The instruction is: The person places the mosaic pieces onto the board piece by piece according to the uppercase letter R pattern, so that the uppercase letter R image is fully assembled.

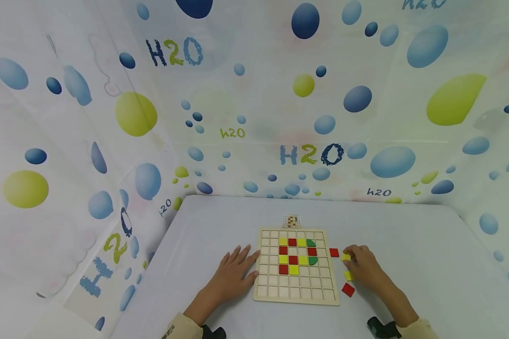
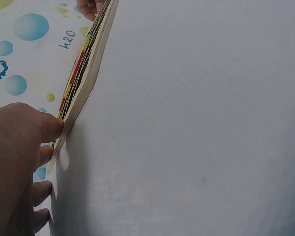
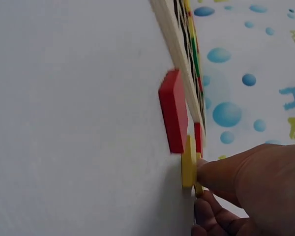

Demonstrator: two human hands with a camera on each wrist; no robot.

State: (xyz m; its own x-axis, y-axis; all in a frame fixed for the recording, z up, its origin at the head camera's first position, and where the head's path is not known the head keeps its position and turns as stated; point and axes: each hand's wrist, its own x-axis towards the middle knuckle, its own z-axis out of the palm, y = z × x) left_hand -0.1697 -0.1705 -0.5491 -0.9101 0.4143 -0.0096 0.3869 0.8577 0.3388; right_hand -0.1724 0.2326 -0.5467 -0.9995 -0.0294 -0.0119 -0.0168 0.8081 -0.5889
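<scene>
A square wooden grid board (image 1: 271,285) lies on the table, with several red and yellow square tiles and two green rounded pieces in its cells. My left hand (image 1: 235,275) rests flat by the board's left edge, fingers spread; in the left wrist view its thumb (image 2: 51,127) touches the rim. To the right of the board, my right hand (image 1: 363,267) pinches a yellow square tile (image 1: 346,257) between thumb and fingers at table level. Another yellow tile (image 1: 348,276) lies just below that hand. Red tiles lie beside the board (image 1: 334,253) and nearer the front (image 1: 348,289).
A small card with a coloured grid pattern (image 1: 291,221) lies behind the board's far edge. The white table (image 1: 212,221) ends at a curtain (image 1: 254,94) printed with bubbles and "H2O". Dark straps (image 1: 381,328) circle both wrists.
</scene>
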